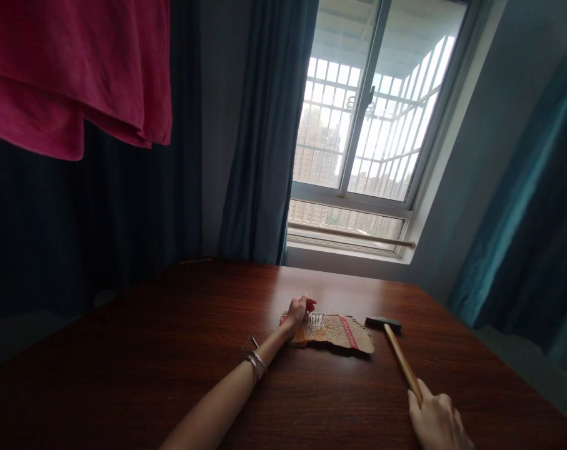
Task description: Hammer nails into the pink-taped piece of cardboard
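My right hand [437, 415] is wrapped round the wooden handle of a hammer [402, 359]. The hammer's dark head [383, 324] is right of a torn piece of brown cardboard [358, 334] printed with dots and a pink band. Several nails [316, 319] stand upright in a cluster on the cardboard's left part. Beside them my left hand [301, 312] rests at the cardboard's left end, its fingers curled together. Whatever those fingers may hold is too small to make out. Bracelets circle my left wrist.
Loose nails [251, 341] lie on the brown wooden table [330, 400] left of my left forearm. Behind the table are a dark blue curtain [264, 156] and a sliding window [353, 137]. A pink cloth [77, 69] hangs at the upper left.
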Motion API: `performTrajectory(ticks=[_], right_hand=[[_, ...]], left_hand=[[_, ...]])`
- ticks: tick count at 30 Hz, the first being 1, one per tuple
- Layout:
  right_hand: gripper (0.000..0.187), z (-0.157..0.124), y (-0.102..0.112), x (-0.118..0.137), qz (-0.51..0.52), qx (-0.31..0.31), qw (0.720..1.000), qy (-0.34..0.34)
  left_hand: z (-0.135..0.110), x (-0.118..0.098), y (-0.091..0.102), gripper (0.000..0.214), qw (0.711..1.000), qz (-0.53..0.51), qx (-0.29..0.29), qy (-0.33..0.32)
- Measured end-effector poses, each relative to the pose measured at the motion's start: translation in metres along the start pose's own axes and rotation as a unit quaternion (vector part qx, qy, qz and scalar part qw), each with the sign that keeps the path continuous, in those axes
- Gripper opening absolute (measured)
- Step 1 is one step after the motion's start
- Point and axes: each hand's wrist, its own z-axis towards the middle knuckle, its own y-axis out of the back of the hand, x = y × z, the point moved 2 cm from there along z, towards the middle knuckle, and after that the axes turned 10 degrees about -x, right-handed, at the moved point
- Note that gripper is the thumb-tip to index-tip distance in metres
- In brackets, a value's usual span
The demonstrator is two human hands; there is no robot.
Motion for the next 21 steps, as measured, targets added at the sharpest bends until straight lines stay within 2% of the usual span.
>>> performTrajectory(ticks=[5,10,13,16,19,21], right_hand=[[0.037,-0.006,-0.006,0.004,-0.047,-0.053,0.997,0.021],[0.042,0.005,-0.001,0.022,-0.01,-0.129,0.991,0.044],[0.038,0.019,0.007,0.056,0.089,-0.144,0.98,0.108],[0.033,0.035,0.011,0.1,0.193,-0.113,0.955,0.195],[0.03,0.051,0.006,0.137,0.251,-0.08,0.937,0.231],[0.027,0.06,-0.003,0.154,0.254,-0.062,0.936,0.234]], left_hand=[[0.0,0.0,0.0,0.052,1.0,-0.003,0.004,-0.007],[-0.001,-0.001,0.0,0.052,1.0,0.006,0.005,-0.006],[-0.001,-0.003,0.0,0.053,1.0,0.015,0.004,-0.004],[0.0,-0.004,0.0,0.053,1.0,0.022,0.008,0.002],[0.001,-0.001,0.0,0.052,1.0,0.02,0.01,0.012],[0.001,0.001,-0.001,0.051,1.0,0.011,0.01,0.01]])
